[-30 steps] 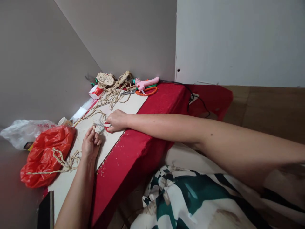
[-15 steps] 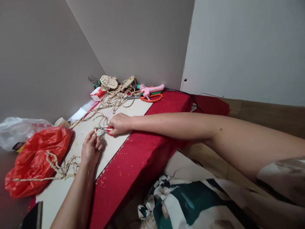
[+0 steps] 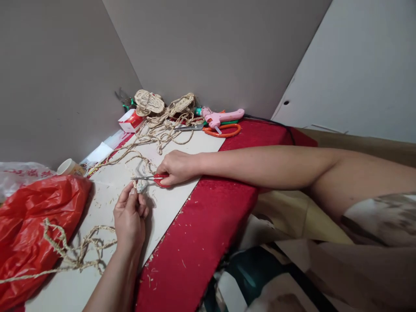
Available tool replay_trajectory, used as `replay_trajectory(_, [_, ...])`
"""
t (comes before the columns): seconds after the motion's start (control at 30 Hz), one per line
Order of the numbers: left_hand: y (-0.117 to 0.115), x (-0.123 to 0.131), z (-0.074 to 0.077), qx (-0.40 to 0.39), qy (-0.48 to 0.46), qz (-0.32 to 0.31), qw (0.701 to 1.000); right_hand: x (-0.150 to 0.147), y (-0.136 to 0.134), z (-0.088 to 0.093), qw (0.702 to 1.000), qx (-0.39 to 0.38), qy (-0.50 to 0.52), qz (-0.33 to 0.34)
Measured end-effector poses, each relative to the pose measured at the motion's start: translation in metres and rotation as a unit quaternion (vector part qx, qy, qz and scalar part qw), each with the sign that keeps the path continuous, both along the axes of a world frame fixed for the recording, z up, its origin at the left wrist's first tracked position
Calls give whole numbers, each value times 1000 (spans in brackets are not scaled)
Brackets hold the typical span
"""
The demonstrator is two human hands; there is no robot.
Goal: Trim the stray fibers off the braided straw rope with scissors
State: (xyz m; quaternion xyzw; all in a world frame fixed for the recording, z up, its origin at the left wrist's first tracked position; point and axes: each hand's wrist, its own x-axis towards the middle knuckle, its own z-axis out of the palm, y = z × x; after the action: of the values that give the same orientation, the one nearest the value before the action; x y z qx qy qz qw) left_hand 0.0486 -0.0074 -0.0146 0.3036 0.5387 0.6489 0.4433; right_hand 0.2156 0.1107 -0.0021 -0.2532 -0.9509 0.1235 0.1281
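The small scissors (image 3: 151, 178) have red handles and silver blades, over an off-white board (image 3: 172, 201) on the red-covered table (image 3: 198, 238). Along the far edge, the glue gun (image 3: 225, 116) is pink, the larger scissors (image 3: 194, 128) orange-handled, the rope (image 3: 159, 130) straw-coloured; at the left edge, the bag (image 3: 42, 206) is orange-red.

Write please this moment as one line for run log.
left hand: pinching straw piece | right hand: gripping red-handled scissors, blades near straw piece | nearby: red plastic bag, pink glue gun

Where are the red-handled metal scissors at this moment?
In the head view, left of centre, the red-handled metal scissors are in the right hand, blades pointing left beside the left hand, over the flat off-white board.
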Motion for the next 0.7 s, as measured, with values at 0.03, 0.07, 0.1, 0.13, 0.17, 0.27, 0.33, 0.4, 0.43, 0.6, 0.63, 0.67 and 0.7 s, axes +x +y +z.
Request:
replay_trajectory(0.03, [0, 1, 0, -1, 0, -1, 1000, 2, 0, 1, 1000, -1, 1, -5])
replay_trajectory(0.07, [0, 1, 0, -1, -1, -3, 1000, 4, -1, 2, 1000, -1, 1, -11])
replay_trajectory(0.1, [0, 1, 0, -1, -4, -5, 1000, 5, -1, 3, 1000, 0, 1, -19])
replay_trajectory(0.13, [0, 1, 0, -3, -7, -7, 1000, 5, -1, 3, 1000, 3, 2, -25])
replay_trajectory(0.17, [0, 0, 0, -6, -9, -9, 1000, 5, -2, 4, 1000, 5, 2, -31])
replay_trajectory(0.27, [0, -1, 1, -14, -12, -11, 1000, 4, -3, 3, 999, 8, -11, -43])
replay_trajectory(0.33, [-1, 0, 3, -17, -14, -16, 1000, 3, -5, 2, 999, 15, -25, -44])
replay_trajectory(0.4, [-2, 2, 4, -15, -17, -24, 999, 3, -7, 1, 998, 24, -33, -37])
replay_trajectory(0.43, [-3, 4, 5, -14, -19, -26, 999, 3, -8, 1, 998, 29, -34, -34])
replay_trajectory(0.6, [-4, 8, 7, -16, -7, -21, 1000, 2, -9, 0, 997, 51, -46, -38])
replay_trajectory(0.63, [-4, 8, 6, -16, -4, -24, 1000, 1, -9, -1, 997, 55, -47, -39])
replay_trajectory(0.67, [-4, 7, 6, -18, -3, -27, 999, 1, -8, -1, 996, 58, -48, -40])
replay_trajectory(0.7, [-4, 7, 6, -20, -4, -31, 999, 1, -8, -2, 996, 60, -48, -40])
